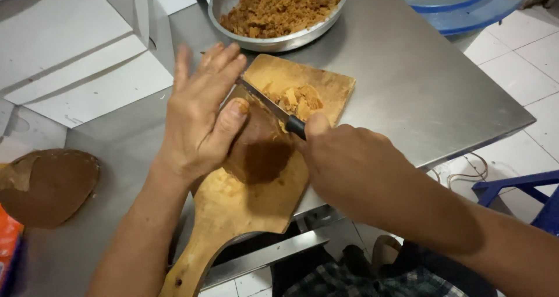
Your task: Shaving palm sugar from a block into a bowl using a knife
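Note:
A brown block of palm sugar (260,151) lies on a wooden cutting board (233,215) at the steel table's front edge. My left hand (201,113) presses on the block's left side, thumb on top, fingers spread. My right hand (343,157) grips the black handle of a knife (273,109), whose blade runs across the block's far end. Shaved sugar pieces (300,99) lie on the board beyond the blade.
A metal bowl (303,38) full of chopped brown sugar stands behind the board. A second brown sugar disc (49,186) lies at the left. White flat cardboard boxes (70,46) cover the back left. The table edge (466,140) drops to tiled floor at right, near a blue stool (524,192).

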